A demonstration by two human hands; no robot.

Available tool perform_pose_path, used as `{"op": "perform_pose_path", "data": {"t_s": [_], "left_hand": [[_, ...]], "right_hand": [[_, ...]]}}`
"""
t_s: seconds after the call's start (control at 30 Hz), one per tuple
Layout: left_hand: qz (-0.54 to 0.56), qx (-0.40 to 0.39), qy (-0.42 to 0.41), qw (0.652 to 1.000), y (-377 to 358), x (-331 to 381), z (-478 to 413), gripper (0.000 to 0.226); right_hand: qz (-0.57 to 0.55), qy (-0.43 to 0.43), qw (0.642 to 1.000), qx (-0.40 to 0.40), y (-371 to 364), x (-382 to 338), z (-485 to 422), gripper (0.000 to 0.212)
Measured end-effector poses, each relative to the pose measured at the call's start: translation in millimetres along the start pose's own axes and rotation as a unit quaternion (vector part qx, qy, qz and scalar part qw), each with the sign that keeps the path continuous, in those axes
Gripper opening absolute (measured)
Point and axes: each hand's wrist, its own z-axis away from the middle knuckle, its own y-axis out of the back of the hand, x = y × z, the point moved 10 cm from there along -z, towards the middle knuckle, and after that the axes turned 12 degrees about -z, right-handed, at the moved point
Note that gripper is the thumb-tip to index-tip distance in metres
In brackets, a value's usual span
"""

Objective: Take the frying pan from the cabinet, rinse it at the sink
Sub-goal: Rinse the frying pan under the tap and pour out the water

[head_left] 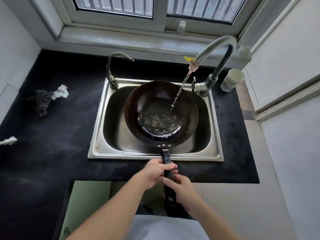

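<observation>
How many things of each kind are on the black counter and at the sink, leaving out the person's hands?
frying pan: 1
faucets: 2
crumpled white paper pieces: 2
dark mesh scrubber: 1
white cup: 1
Total: 7

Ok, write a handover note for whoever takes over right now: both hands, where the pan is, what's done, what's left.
Left hand: grips the handle, nearer the pan.
Right hand: grips the handle further back.
Pan: in the sink, under the tap; whether it rests on the basin cannot be told.
Done: pan is out of the cabinet; water is running into it and pooling in the bottom.
Left: probably swirl, tip the water out, shut the tap.
</observation>
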Motion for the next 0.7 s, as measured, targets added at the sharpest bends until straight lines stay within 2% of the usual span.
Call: {"op": "perform_pose_path", "data": {"t_s": [0.07, 0.1, 0.2, 0.37, 0.53, 0.7], "left_hand": [[-0.011, 0.002, 0.006, 1.000, 0.9, -1.6, 0.1, 0.026], [-0.020, 0.002, 0.010, 1.000, 1.2, -1.9, 0.9, 0.027], [-0.045, 0.003, 0.004, 0.999, 1.8, -0.9, 1.4, 0.026], [-0.015, 0.005, -0.001, 1.000, 0.4, -0.7, 1.1, 0.032], [0.080, 0.012, 0.007, 0.997, -4.8, -4.7, -1.4, 0.025], [0.085, 0.048, -0.013, 0.995, -8.9, -5.5, 0.7, 0.023]], "right_hand": [[-0.138, -0.048, 0.989, 0.001, -13.3, 4.7, -4.8, 0.020], [-0.160, -0.060, 0.985, 0.008, -17.3, 5.8, -7.3, 0.021], [-0.109, -0.057, 0.992, 0.042, -19.8, 5.6, -13.4, 0.022], [-0.036, 0.026, 0.995, 0.089, -16.9, -9.0, -13.3, 0.012], [-0.051, 0.092, 0.993, 0.051, -12.4, -16.0, -11.8, 0.018], [-0.062, 0.100, 0.993, 0.028, -7.2, -15.5, -8.8, 0.020]]}}
